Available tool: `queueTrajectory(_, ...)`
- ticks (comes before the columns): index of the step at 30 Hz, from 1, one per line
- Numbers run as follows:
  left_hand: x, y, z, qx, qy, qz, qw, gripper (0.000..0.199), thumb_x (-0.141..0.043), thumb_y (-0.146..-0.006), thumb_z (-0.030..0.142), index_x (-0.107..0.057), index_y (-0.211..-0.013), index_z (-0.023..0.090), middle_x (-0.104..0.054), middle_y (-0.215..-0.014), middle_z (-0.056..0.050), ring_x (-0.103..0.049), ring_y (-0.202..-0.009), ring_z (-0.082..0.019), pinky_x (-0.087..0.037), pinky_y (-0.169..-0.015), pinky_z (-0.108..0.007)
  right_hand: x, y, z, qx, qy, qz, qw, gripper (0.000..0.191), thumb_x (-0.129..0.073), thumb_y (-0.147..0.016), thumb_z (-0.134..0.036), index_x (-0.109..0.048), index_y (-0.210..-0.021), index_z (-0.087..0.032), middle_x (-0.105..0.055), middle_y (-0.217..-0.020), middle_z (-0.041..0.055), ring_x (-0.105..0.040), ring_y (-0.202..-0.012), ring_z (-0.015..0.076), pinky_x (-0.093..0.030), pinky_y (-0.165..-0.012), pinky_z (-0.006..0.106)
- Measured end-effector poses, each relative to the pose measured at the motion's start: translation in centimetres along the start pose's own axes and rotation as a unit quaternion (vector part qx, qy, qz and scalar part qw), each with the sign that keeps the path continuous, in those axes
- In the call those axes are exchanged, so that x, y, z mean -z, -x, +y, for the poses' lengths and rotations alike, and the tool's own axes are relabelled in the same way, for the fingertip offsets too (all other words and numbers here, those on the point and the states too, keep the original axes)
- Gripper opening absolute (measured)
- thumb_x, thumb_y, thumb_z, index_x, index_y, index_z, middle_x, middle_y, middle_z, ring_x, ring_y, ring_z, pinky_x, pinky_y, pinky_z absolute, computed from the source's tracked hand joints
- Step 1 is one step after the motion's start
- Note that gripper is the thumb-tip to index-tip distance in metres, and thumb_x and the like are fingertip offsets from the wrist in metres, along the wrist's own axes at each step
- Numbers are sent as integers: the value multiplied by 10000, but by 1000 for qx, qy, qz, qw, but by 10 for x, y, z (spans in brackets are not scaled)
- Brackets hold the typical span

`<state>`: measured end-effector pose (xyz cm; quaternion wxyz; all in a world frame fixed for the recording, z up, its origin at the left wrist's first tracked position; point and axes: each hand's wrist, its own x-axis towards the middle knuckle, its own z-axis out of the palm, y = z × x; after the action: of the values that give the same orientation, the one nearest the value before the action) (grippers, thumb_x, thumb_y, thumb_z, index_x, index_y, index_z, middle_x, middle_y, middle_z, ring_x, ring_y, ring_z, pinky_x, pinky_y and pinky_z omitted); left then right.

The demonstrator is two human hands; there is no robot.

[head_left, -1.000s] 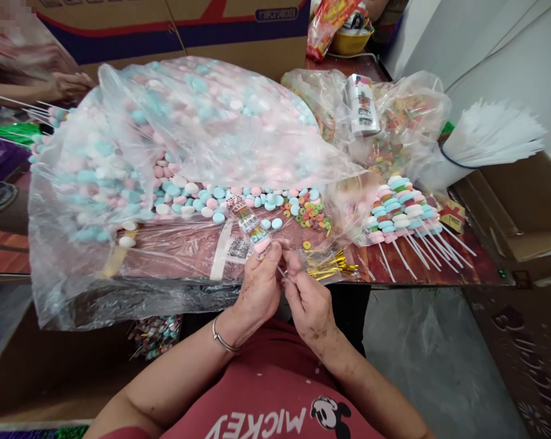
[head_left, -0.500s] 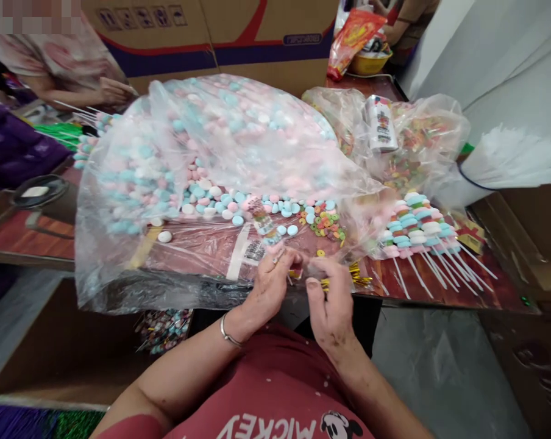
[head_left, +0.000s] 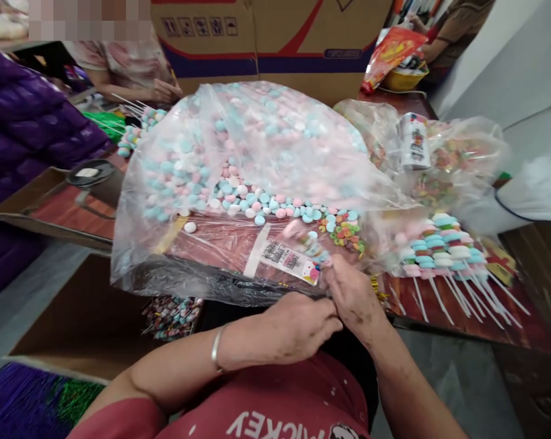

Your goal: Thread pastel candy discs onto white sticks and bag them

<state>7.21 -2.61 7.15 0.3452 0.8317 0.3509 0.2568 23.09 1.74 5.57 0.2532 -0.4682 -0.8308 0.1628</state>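
Note:
A wrapped candy skewer [head_left: 308, 242] in clear film tilts up and left, blurred. Its lower end is pinched in my right hand [head_left: 353, 294]. Close against it, my left hand [head_left: 298, 326] has its fingers curled, knuckles up; whatever lies inside them is hidden. Behind the hands a large clear bag [head_left: 275, 140] spills pink, blue and white candies [head_left: 257, 201]. Small coloured rings [head_left: 346, 235] lie at the bag's mouth. A printed label [head_left: 284, 261] shows under the plastic. Stacked candy skewers [head_left: 444, 244] with white sticks rest on the right.
A lidded mug [head_left: 97, 183] stands at the left. A printed can [head_left: 414, 141] sits among bags of rings at the back right. An open cardboard box [head_left: 88, 323] is below the table. Another person's hands [head_left: 166, 91] are at the back left.
The view has swung left. My right hand has closed on the skewer's lower end, and my left hand has turned knuckles up, lower beside it.

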Motion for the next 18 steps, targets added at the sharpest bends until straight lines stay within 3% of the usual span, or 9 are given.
queueTrajectory(2, 19, 4, 5, -41, 0, 103, 994, 232, -365, -980, 153, -595, -961, 151, -667, -742, -39, -618, -650, -138, -517, -663, -254, -1, 1, -3, 29, 60, -70, 995, 189, -428, -948, -206, -577, -832, -204, -653, -693, 26, -576, -601, 166, -352, -550, 274)
queueTrajectory(3, 26, 5, 5, -64, -41, 152, 986, 224, -380, -970, 152, -596, -1028, 136, -696, -873, -92, -649, -785, -175, -530, -745, -300, -2, 2, -6, 45, 91, -96, 990, 162, -455, -928, -183, -599, -855, -195, -680, -733, 45, -595, -631, 176, -346, -558, 281)
queueTrajectory(5, 37, 6, 1, -58, -100, 141, 983, 257, -400, -958, 167, -582, -1133, 115, -687, -1074, -171, -638, -1000, -251, -515, -871, -401, -6, 5, -13, 72, 145, -128, 978, 142, -495, -886, -134, -631, -874, -174, -710, -788, 81, -605, -656, 191, -328, -564, 298)
queueTrajectory(8, 47, 6, -9, 45, -75, -23, 996, 347, -398, -981, 272, -530, -1266, 127, -696, -1046, -154, -646, -955, -261, -515, -830, -396, -11, 12, -23, 121, 174, -149, 966, 144, -510, -869, -102, -643, -883, -156, -716, -804, 91, -580, -641, 194, -315, -570, 318)
queueTrajectory(11, 57, 6, -22, 136, 54, -167, 975, 415, -405, -980, 407, -558, -1270, 153, -698, -916, -90, -639, -809, -215, -502, -718, -314, -11, 20, -27, 187, 158, -103, 964, 177, -461, -906, -89, -613, -846, -158, -677, -741, 61, -543, -623, 186, -320, -594, 329)
queueTrajectory(13, 63, 5, -30, 179, 168, -235, 940, 451, -471, -943, 481, -583, -1250, 171, -686, -896, -67, -622, -760, -190, -479, -616, -263, -9, 23, -29, 233, 151, -59, 959, 228, -417, -937, -99, -578, -791, -166, -635, -694, 44, -523, -613, 177, -317, -609, 333)
queueTrajectory(15, 66, 4, -38, 224, 270, -298, 888, 484, -547, -888, 544, -597, -1215, 191, -677, -897, -54, -615, -756, -183, -431, -509, -222, -7, 25, -31, 270, 156, -19, 950, 272, -385, -960, -116, -545, -749, -177, -600, -664, 29, -509, -602, 169, -309, -620, 334)
queueTrajectory(18, 65, 2, -43, 258, 337, -362, 830, 453, -598, -841, 590, -627, -1026, 178, -647, -820, -37, -604, -744, -179, -395, -474, -206, -4, 27, -33, 304, 171, 3, 937, 294, -368, -968, -117, -515, -725, -188, -568, -639, 12, -487, -579, 159, -303, -625, 335)
